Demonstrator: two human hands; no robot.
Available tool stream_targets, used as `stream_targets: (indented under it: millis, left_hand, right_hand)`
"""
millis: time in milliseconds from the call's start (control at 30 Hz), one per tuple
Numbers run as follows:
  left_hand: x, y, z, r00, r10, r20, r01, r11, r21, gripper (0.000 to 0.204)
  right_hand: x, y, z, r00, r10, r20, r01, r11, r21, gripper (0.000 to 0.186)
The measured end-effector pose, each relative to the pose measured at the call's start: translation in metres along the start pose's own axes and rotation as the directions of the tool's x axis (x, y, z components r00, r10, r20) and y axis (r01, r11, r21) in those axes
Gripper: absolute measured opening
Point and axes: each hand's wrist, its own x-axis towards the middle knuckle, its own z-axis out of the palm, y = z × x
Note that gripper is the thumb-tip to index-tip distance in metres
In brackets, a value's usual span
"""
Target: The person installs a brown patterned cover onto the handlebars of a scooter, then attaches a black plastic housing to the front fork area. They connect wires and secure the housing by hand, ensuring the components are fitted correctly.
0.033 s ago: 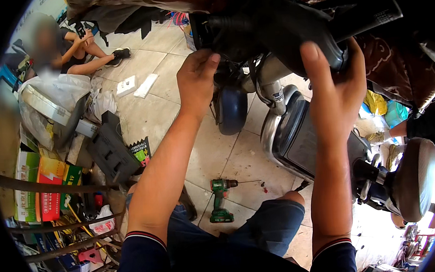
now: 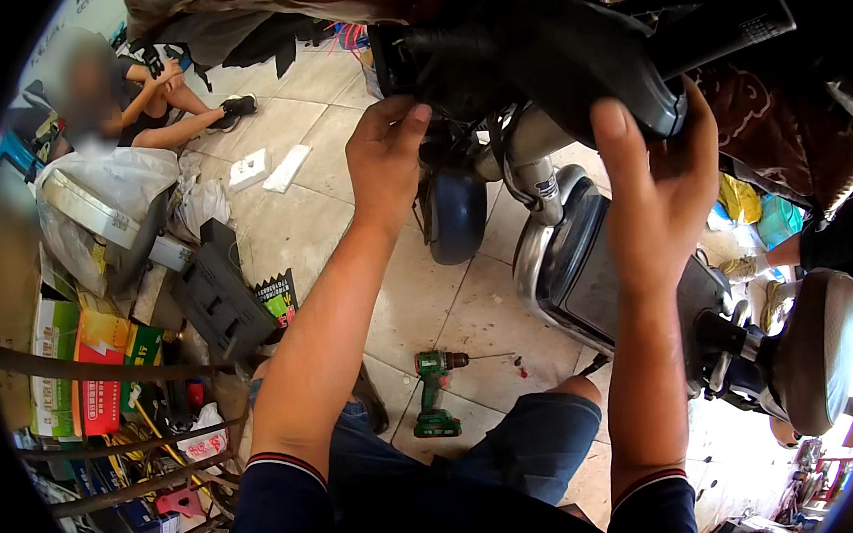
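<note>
A black plastic cover (image 2: 570, 57) spans the front of a scooter at the top of the view. Its right end is between the thumb and fingers of my right hand (image 2: 648, 185), which is closed around it; the far fingertips are hidden behind the cover. My left hand (image 2: 386, 161) is closed at the cover's left side, thumb bent inward and the other fingers partly lost in shadow. Below the cover are the scooter's thick metal tube (image 2: 536, 138), its dark front wheel (image 2: 458, 216) and a flat footboard (image 2: 583, 267).
A green cordless drill (image 2: 437, 393) lies on the tiled floor between my legs. At left are a dark tool case (image 2: 215, 289), boxes (image 2: 96, 370) and a metal rack (image 2: 110, 364). A person (image 2: 148, 98) sits far left. A padded seat (image 2: 818, 352) stands at right.
My right thumb has slid slightly toward me along the cover, and the cover's right end has shifted a little. My left hand looks almost the same.
</note>
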Motion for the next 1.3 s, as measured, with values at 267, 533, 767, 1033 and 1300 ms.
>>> stream_targets:
  millis: [267,533,767,1033,1300]
  left_hand:
    - [-0.028,-0.017,0.02,0.998,-0.048,0.046,0.047,0.999,0.026,0.037]
    - [-0.014,-0.029,0.034,0.993,-0.05,0.103,0.053,0.998,-0.033,0.05]
    - [0.003,-0.027,0.023,0.97,-0.077,0.232,0.085,0.996,-0.027,0.051]
    - [0.019,-0.032,0.004,0.927,-0.148,0.344,0.247,0.931,-0.267,0.058]
    - [0.018,-0.031,0.003,0.854,-0.208,0.477,0.422,0.814,-0.4,0.066]
  right_hand:
    - [-0.063,0.072,-0.023,0.997,-0.048,0.053,0.063,0.947,-0.314,0.058]
    - [-0.072,0.1,0.03,0.997,-0.078,0.028,0.082,0.884,-0.46,0.083]
    - [-0.069,0.127,0.056,0.98,-0.169,-0.109,0.072,0.8,-0.596,0.064]
    - [-0.075,0.113,0.058,0.991,-0.069,-0.114,0.005,0.875,-0.484,0.032]
    - [-0.078,0.118,0.059,0.983,-0.121,-0.139,0.037,0.866,-0.498,0.037]
